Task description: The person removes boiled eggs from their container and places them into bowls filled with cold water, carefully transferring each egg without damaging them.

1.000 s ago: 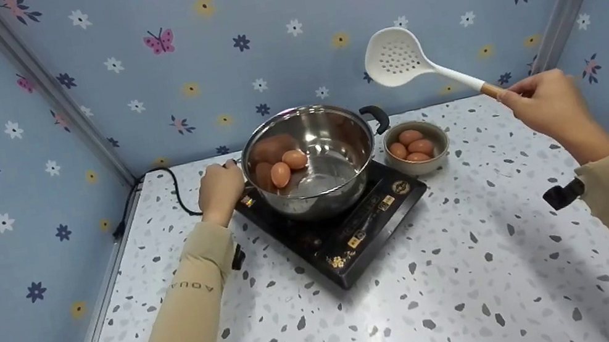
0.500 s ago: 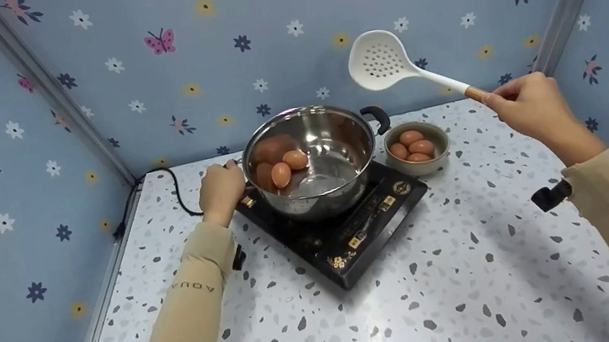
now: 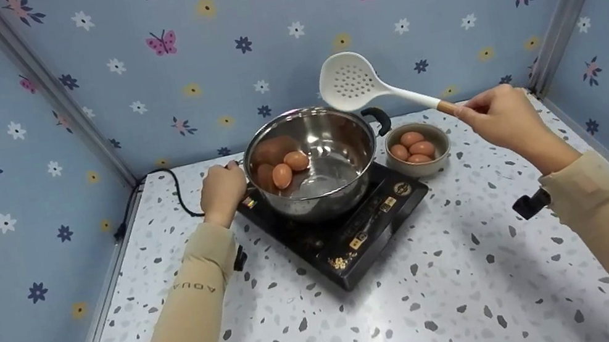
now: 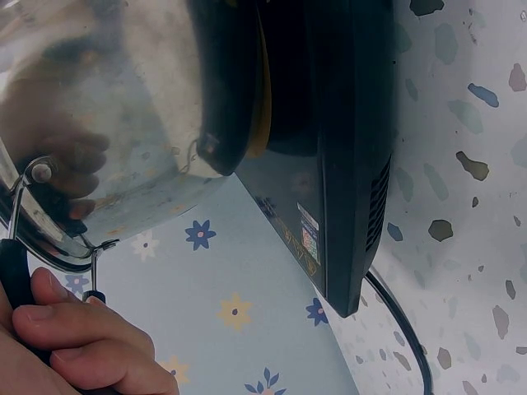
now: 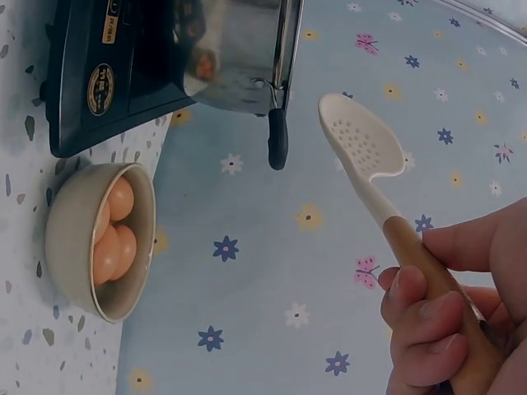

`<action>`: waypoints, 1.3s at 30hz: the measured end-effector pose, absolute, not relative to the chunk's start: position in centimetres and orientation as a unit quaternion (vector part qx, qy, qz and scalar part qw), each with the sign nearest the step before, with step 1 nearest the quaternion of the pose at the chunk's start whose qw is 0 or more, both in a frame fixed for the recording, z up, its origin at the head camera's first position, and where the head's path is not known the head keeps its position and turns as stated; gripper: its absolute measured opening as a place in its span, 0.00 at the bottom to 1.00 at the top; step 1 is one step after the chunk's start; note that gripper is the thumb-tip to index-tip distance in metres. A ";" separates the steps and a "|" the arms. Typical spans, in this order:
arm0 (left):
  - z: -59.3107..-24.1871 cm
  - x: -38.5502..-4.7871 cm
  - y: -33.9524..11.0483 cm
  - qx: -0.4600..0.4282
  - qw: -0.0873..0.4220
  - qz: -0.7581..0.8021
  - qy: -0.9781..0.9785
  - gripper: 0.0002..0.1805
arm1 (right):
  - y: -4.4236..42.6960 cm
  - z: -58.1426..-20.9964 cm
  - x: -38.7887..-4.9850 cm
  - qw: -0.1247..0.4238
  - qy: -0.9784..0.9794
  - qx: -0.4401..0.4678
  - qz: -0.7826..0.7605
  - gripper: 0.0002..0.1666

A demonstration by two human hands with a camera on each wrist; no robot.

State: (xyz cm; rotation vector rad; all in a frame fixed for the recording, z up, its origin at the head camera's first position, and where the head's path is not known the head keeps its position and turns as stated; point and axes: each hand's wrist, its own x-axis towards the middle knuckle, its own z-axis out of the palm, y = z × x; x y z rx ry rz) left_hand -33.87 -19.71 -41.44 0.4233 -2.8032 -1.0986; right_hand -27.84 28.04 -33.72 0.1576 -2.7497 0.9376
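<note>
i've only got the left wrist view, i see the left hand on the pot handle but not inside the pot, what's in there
Observer: From the head view, two brown eggs lie in the pot, close together near the side of the gripped handle.
Operator: ok and what's the other one holding
Observer: The right hand holds a white slotted spoon by its wood-coloured shaft, as the right wrist view shows.
Operator: got it, any more eggs around
Observer: Yes, four eggs show in a bowl that stands on the counter, to the right of the pot in the head view.
</note>
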 end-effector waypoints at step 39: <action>-41.2 -33.7 -19.6 0.136 0.048 -0.366 -0.919 0.30 | 21.6 -33.7 -29.3 0.059 -0.971 0.073 0.218 0.21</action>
